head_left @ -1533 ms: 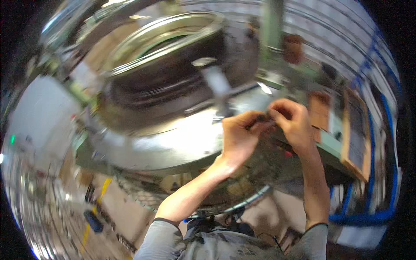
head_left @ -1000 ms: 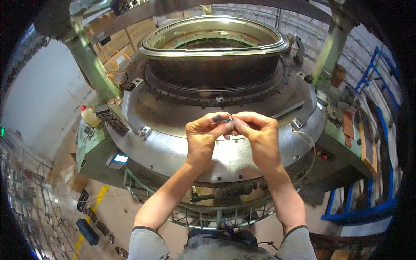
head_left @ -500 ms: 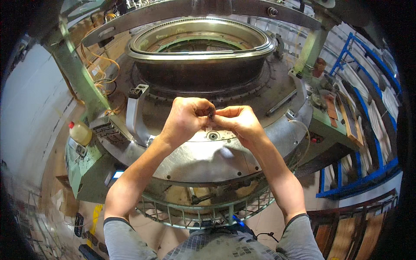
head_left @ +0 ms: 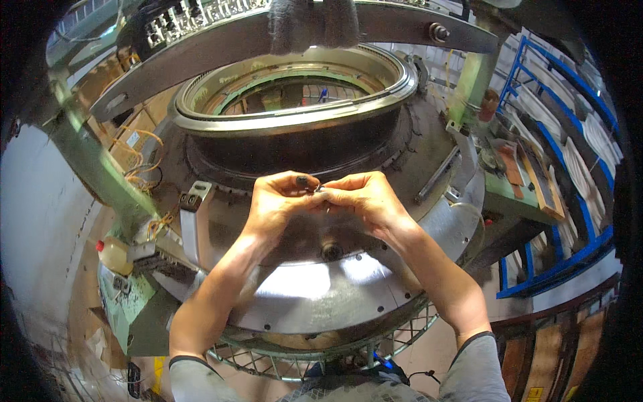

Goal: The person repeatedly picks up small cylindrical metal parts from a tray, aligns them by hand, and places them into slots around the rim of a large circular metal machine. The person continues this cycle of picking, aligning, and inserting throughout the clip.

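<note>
1 small dark part [head_left: 303, 181] is pinched in my left hand [head_left: 273, 201] and right hand [head_left: 367, 201], both closed, above the metal plate [head_left: 348, 309], inward of its near edge; probably light, stiff, best held endwise.

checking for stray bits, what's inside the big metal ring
Through the metal ring you see a green rim and a small blue object, too small to identify. The ring's near wall hides what's lower.

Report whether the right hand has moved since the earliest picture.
Yes, leftward: the right hand appeared just below the foot of the right green post in that picture, and now it sits well to the left of it.
</note>
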Demonstrator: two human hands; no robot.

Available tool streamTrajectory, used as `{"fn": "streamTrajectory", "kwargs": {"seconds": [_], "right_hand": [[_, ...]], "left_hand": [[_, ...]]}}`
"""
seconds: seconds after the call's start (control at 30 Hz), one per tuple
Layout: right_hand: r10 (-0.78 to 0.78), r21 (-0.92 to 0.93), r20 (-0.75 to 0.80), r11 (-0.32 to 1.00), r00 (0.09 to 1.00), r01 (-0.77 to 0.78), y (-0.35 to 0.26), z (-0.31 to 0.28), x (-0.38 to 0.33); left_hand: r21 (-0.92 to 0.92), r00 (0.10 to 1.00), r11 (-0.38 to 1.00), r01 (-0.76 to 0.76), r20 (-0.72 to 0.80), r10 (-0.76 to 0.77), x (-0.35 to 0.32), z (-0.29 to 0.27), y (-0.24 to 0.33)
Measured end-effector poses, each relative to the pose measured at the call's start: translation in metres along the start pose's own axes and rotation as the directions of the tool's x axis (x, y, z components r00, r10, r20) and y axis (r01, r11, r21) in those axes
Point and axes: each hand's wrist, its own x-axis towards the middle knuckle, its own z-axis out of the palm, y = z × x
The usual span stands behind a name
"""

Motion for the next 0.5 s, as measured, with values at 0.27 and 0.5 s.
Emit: {"fn": "streamTrajectory", "kwargs": {"seconds": [0.27, 0.5], "right_hand": [[-0.184, -0.363, -0.053, 0.919, 0.982, 0.152, 0.012, 0.014, 0.028], [-0.372, -0.602, -0.031, 0.748, 0.928, 0.280, 0.010, 0.016, 0.012]], "left_hand": [[-0.423, 0.949, 0.899, 0.113, -0.222, -0.224, -0.004, -0.005, -0.029], [-0.335, 0.959, 0.939, 0.075, -0.234, -0.160, -0.006, 0.000, -0.036]]}}
